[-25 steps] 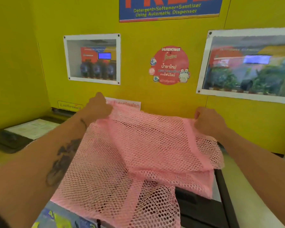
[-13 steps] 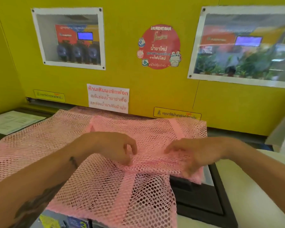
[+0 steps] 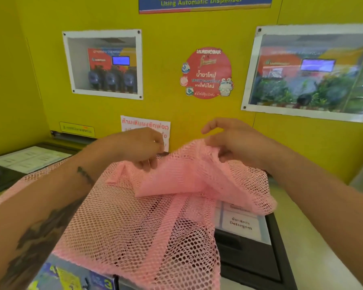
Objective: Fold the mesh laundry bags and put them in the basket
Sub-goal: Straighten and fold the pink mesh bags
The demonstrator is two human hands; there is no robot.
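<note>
A pink mesh laundry bag (image 3: 134,222) lies spread over the top of a machine, its near part hanging off the front edge. A folded section of it (image 3: 176,176) is raised in a peak between my hands. My left hand (image 3: 140,146) has its fingers curled down and pinches the left side of the raised fold. My right hand (image 3: 231,141) grips the top of the fold, with mesh draped over its fingers. No basket is in view.
A yellow wall (image 3: 176,26) with two framed windows and stickers stands close behind. Under the bag is a black machine lid (image 3: 249,254) with a detergent label (image 3: 241,225). Another machine top (image 3: 11,166) sits at the left. Coloured stickers (image 3: 67,279) show at the bottom left.
Half a second ago both hands lay low on the folded bag on the machine top. Now they have lifted its folded part up into a peak.
</note>
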